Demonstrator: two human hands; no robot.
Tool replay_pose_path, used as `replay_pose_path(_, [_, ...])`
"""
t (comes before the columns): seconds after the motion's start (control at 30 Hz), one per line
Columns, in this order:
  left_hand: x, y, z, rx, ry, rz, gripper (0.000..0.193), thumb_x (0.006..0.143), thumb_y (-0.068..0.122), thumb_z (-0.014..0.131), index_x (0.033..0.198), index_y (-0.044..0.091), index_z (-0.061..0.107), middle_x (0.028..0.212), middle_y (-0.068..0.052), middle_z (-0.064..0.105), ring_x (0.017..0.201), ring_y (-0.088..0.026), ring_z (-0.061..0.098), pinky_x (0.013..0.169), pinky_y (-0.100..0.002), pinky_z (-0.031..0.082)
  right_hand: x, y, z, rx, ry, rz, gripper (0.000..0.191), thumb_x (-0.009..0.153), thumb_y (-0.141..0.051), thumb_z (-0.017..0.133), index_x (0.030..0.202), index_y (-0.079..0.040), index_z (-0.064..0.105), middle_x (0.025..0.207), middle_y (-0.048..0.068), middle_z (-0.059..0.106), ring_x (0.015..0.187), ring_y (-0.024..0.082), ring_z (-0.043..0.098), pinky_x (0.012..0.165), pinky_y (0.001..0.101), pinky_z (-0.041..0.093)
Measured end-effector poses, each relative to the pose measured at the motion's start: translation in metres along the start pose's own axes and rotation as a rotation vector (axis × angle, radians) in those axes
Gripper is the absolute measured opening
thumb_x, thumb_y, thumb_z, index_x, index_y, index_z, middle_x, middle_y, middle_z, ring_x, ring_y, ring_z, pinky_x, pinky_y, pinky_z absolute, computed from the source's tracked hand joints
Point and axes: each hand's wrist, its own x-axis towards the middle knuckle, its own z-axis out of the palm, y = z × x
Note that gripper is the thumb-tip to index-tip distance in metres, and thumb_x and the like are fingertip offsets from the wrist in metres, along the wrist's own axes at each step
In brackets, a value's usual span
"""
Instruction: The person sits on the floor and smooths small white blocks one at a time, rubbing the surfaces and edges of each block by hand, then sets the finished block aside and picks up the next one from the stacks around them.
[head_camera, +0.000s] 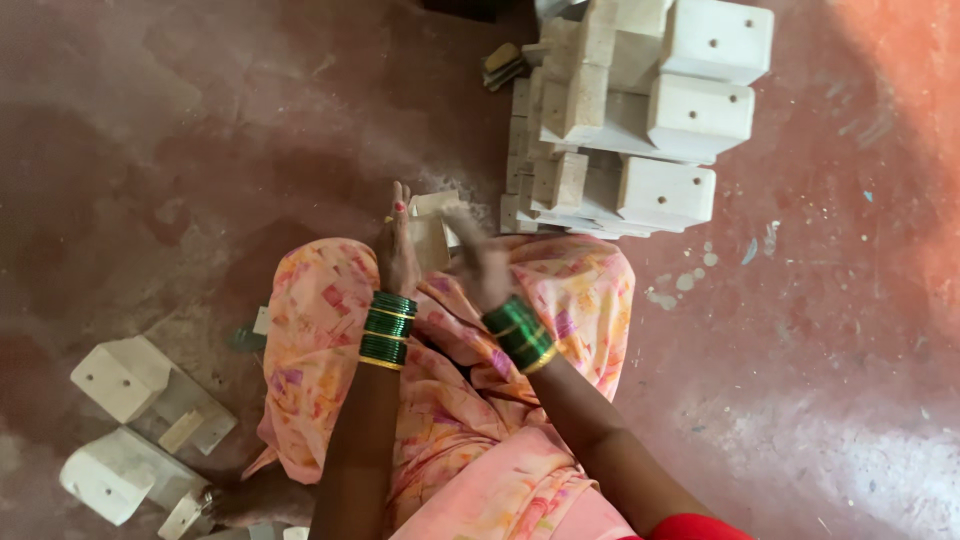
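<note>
Both my hands meet in front of my knees over a small pale wooden piece. My left hand stands edge-on against its left side, fingers straight and together. My right hand is blurred and lies on the piece's right side. Green and gold bangles ring both wrists. My lap is covered in pink flowered cloth. How firmly the piece is gripped is hard to see.
A stack of pale wooden blocks with drilled holes stands just beyond my hands, upper middle. Two more such blocks and thin offcuts lie at the lower left on the reddish, dusty floor.
</note>
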Motion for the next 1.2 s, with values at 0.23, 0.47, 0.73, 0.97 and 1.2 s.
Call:
replay_pose_path(0.23, [-0.02,0.021,0.022,0.33,-0.036,0.003,0.057,0.113,0.039,0.035,0.161,0.009,0.037,0.15,-0.016,0.059,0.123,-0.022,0.064,0.101,-0.031,0.05,-0.006,-0.022,0.021,-1.52,-0.24,-0.399,0.064,0.09,-0.009,0.062,0.151,0.002,0.045,0.157,0.02,0.046,0.153,0.033,0.036,0.128,0.0463,0.028])
replay_pose_path(0.47, [-0.015,0.023,0.046,-0.071,0.008,-0.09,0.06,0.113,0.047,0.031,0.154,0.006,0.046,0.139,-0.015,0.063,0.124,-0.022,0.06,0.108,-0.033,0.044,-0.013,-0.013,-0.003,-1.652,-0.218,-0.466,0.06,0.094,-0.003,0.054,0.153,0.002,0.045,0.161,0.018,0.044,0.155,0.032,0.034,0.13,0.0477,0.027])
replay_pose_path(0.73, [-0.002,0.025,0.054,-0.165,0.089,-0.146,0.057,0.112,0.041,0.032,0.127,0.001,0.069,0.115,-0.014,0.07,0.099,-0.021,0.066,0.091,-0.034,0.053,-0.022,-0.012,-0.018,-1.76,-0.228,-0.456,0.062,0.093,-0.007,0.058,0.154,-0.006,0.048,0.163,0.01,0.043,0.156,0.027,0.033,0.13,0.0509,0.025])
replay_pose_path(0.97, [0.03,0.017,0.05,-0.062,0.22,-0.08,0.048,0.109,0.035,0.041,0.117,-0.001,0.072,0.11,-0.013,0.076,0.1,-0.022,0.071,0.091,-0.033,0.054,0.028,-0.004,-0.007,-1.605,-0.205,-0.417,0.068,0.087,-0.011,0.065,0.153,-0.008,0.049,0.161,0.01,0.044,0.155,0.032,0.029,0.128,0.0516,0.025])
replay_pose_path(1.2, [0.077,0.007,0.032,-0.244,0.176,-0.246,0.051,0.107,0.036,0.036,0.125,0.002,0.069,0.104,-0.013,0.074,0.093,-0.023,0.068,0.085,-0.036,0.056,0.038,0.011,-0.01,-1.742,-0.194,-0.461,0.065,0.091,-0.003,0.06,0.154,-0.012,0.051,0.161,0.006,0.048,0.155,0.027,0.037,0.13,0.0502,0.027])
